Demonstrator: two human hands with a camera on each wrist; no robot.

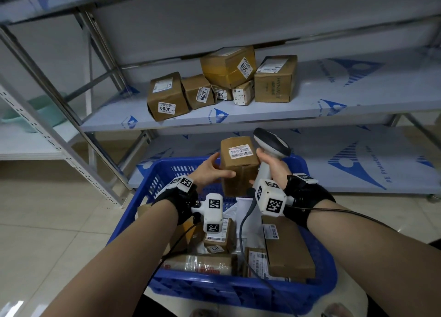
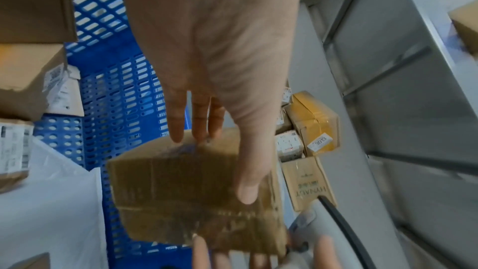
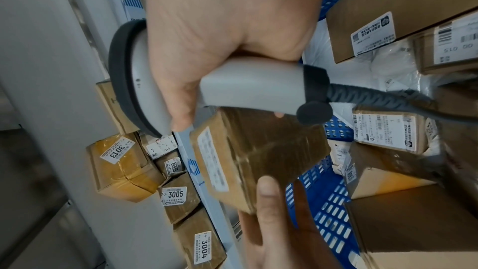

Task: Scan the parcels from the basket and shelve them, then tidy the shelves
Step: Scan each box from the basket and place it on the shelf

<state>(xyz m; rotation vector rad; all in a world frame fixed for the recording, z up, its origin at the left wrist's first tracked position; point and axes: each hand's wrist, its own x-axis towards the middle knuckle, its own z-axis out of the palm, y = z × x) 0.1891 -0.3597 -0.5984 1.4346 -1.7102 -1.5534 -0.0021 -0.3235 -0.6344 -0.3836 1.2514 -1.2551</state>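
A small brown parcel (image 1: 238,166) with a white label on top hangs above the blue basket (image 1: 167,168). My left hand (image 1: 212,171) grips it, thumb across the near face and fingers behind; the left wrist view shows the parcel (image 2: 186,197) under my thumb (image 2: 248,187). My right hand (image 1: 270,166) grips the grey-white handle of a barcode scanner (image 1: 272,145), just right of the parcel and touching it. The right wrist view shows the scanner (image 3: 248,87) above the parcel (image 3: 258,156). Several labelled parcels (image 1: 222,83) stand on the middle shelf (image 1: 334,102).
Several more parcels (image 1: 286,247) and a white bag lie in the basket. The scanner cable (image 1: 243,233) trails down across them. A lower shelf (image 1: 358,164) runs behind the basket. Slanted shelf uprights (image 1: 59,126) stand at the left, with tiled floor (image 1: 47,221) below.
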